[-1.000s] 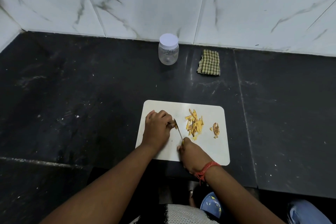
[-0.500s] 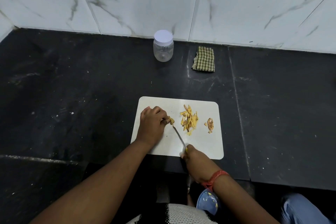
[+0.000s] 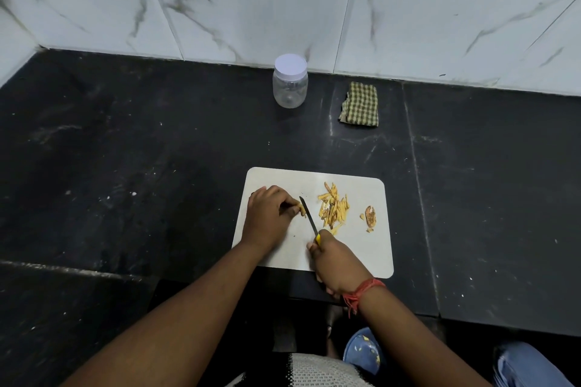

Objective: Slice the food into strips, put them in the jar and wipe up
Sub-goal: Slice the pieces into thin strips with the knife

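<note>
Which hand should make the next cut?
Right. The right hand already grips the knife, blade beside the piece that the left hand pins to the board.

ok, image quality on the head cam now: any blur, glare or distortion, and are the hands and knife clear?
Head view: wide-angle bowing shows in the slanted wall tiles; edges look soft, the far left tile smeared. Dim sheen but no hard glare on the black counter. Centre is sharp: left hand, right hand, knife, strips on the cutting board read clearly. Jar slightly soft.
</note>
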{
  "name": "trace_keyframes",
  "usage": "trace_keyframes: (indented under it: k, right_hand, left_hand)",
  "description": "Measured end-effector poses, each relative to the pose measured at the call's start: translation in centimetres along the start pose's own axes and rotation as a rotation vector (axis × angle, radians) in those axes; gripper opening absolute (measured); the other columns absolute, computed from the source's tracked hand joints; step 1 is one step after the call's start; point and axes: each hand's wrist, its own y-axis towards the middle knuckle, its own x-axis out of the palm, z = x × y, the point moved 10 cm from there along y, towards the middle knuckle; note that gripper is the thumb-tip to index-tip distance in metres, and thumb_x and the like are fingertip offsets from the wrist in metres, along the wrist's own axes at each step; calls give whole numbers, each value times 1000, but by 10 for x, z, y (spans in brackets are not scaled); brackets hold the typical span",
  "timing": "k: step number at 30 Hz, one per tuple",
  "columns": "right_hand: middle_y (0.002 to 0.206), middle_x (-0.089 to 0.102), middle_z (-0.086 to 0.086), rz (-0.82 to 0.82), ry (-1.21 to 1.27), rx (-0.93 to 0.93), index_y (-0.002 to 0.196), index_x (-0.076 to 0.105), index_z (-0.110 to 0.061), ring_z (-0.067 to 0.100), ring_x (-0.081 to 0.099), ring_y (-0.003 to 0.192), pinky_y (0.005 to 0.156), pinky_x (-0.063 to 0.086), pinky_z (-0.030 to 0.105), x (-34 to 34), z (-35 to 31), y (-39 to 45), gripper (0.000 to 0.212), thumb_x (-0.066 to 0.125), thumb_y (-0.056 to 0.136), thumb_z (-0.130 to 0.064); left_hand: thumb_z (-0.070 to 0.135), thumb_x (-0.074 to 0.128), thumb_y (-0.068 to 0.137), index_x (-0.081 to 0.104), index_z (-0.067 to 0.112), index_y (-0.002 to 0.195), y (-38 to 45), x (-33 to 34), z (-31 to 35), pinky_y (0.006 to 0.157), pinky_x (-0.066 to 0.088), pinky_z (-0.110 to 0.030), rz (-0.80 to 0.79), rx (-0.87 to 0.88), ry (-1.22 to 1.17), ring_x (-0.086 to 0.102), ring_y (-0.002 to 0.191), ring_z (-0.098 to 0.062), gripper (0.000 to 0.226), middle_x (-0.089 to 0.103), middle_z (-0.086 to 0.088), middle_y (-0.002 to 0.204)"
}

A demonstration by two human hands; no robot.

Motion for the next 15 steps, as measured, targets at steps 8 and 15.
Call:
trace_keyframes:
  k: [8, 15]
  right_hand:
    - [69, 50, 3, 5, -67, -25, 100, 40, -9, 13, 43, 42, 33, 31, 19, 4, -3, 11, 20, 36, 103, -28]
    - [68, 48, 3, -7, -184, -13, 97, 37, -10, 13, 42, 48, 42, 28, 24, 11, 5, 24, 14, 37, 102, -23]
  left_hand:
    - [25, 78, 82, 68, 26, 81, 1, 0, -2, 90, 40, -37, -8, -13, -21, 55, 88, -15, 10, 63, 14, 86]
    - [28, 76, 85, 70, 23, 83, 1, 3, -4, 92, 35, -35, -15, -3, 5, 54, 92, -20, 8, 63, 9, 89]
